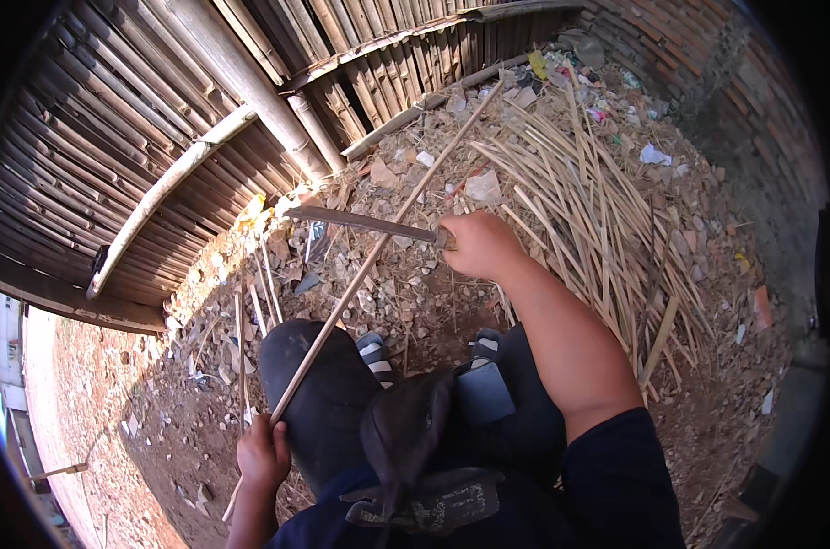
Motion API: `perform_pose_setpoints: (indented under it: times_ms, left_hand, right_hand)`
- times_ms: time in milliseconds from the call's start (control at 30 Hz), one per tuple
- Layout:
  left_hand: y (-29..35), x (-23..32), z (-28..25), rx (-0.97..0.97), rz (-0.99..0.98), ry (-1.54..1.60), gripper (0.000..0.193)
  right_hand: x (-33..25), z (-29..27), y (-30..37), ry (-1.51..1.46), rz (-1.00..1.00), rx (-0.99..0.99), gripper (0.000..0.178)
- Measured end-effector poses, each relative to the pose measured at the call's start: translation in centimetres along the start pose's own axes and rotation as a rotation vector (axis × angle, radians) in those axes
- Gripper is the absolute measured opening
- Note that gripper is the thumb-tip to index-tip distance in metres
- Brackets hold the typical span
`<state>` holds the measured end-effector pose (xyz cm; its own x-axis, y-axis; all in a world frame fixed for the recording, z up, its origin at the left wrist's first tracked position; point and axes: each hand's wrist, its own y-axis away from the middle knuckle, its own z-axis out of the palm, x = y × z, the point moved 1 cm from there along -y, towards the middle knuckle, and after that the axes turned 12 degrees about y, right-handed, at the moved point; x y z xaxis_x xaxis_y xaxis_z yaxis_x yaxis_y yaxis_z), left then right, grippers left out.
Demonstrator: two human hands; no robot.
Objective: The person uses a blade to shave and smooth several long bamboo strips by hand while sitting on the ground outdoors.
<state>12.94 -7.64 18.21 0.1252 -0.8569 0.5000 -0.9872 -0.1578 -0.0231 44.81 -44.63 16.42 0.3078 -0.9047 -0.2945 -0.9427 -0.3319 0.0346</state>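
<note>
My left hand (263,451) is closed around the lower part of a long, thin bamboo strip (342,306), which slants up and away to the right across my left thigh. In my right hand (481,245) is the handle of a long-bladed knife, gripped in a fist. Its dark blade (365,222) points left and crosses the strip above its middle; whether the edge touches it I cannot tell. To the right of my right hand lies a big loose pile of similar bamboo strips (607,238).
A bamboo slat wall (95,119) with thick poles stands at the left and back. The brick wall (662,37) rises at the far right. Stones, dry bits and litter cover the ground (415,293). A few strips (241,339) lie left of my knee. A dark flat phone-like object (485,395) rests on my lap.
</note>
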Motion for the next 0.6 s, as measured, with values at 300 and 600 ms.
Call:
perform_pose_setpoints:
  times_ms: [300,600]
  left_hand:
    - [0.8,-0.5,1.6,0.175,0.075,-0.233,0.011]
    - [0.0,-2.2,1.5,0.144,0.145,-0.288,0.012]
  right_hand:
    - [-0.6,1.3,-0.7,0.011,-0.018,-0.016,0.035]
    - [1.6,2.3,-1.6,-0.239,0.175,-0.034,0.038]
